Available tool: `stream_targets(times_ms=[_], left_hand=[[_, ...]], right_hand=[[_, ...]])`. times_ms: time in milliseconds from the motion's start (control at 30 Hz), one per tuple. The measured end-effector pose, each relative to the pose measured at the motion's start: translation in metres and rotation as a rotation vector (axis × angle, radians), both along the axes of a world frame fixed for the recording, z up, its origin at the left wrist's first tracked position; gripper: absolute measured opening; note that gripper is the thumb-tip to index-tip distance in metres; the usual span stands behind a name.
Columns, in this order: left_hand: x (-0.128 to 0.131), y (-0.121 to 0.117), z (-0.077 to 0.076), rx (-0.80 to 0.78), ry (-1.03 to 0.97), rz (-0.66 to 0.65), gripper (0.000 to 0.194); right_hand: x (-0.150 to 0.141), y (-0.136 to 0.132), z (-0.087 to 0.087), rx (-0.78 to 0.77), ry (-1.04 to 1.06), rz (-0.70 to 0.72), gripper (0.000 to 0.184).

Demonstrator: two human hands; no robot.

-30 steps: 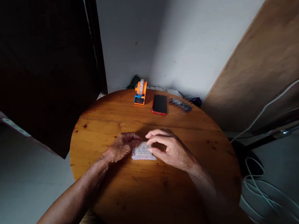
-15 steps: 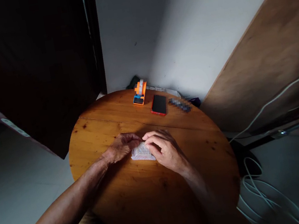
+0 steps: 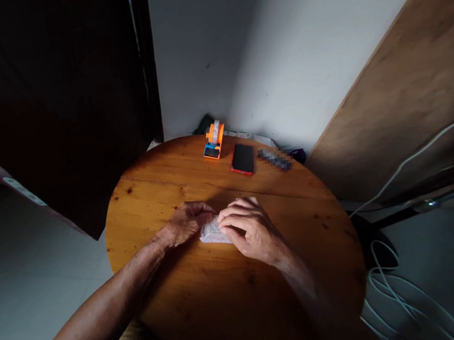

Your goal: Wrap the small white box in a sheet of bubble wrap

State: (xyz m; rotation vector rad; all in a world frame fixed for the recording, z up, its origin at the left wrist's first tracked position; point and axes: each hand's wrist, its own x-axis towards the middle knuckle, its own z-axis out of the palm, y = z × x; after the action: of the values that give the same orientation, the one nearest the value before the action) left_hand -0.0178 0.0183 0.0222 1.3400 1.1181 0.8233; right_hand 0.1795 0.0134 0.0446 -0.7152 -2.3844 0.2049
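A small, whitish, translucent packet (image 3: 213,234) lies flat on the round wooden table (image 3: 226,293), partly covered by my fingers. My left hand (image 3: 187,222) pinches at the packet's far left edge, thumb and fingers together. From the right, my right hand (image 3: 250,229) reaches over the packet, its fingers bent and the fingertips close to those of my left hand. The thumb rests at the packet's right side. What the packet contains is too blurred to make out.
An orange and blue tape dispenser (image 3: 213,140) stands at the table's far side. Beside it lie a phone with a red edge (image 3: 243,159) and a blurred-out dark object (image 3: 274,159). A wall rises behind. White cable (image 3: 393,281) loops on the floor at right.
My right hand has shifted slightly left over the packet, covering more of it. My left hand keeps its place at the far left edge.
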Motion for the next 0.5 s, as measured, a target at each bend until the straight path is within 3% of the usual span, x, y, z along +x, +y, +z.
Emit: stream_targets(times_ms=[167,333,500], left_hand=[[0.001,0.0,0.002,-0.009,0.038,0.009,0.018],[-0.001,-0.001,0.003,0.002,0.011,-0.028,0.018],[-0.003,-0.002,0.003,0.033,0.012,-0.043,0.024]], right_hand=[[0.001,-0.001,0.005,-0.05,0.073,0.047,0.018],[0.012,0.007,0.011,-0.15,0.279,-0.057,0.017],[0.021,0.014,0.011,-0.291,0.213,-0.109,0.009]])
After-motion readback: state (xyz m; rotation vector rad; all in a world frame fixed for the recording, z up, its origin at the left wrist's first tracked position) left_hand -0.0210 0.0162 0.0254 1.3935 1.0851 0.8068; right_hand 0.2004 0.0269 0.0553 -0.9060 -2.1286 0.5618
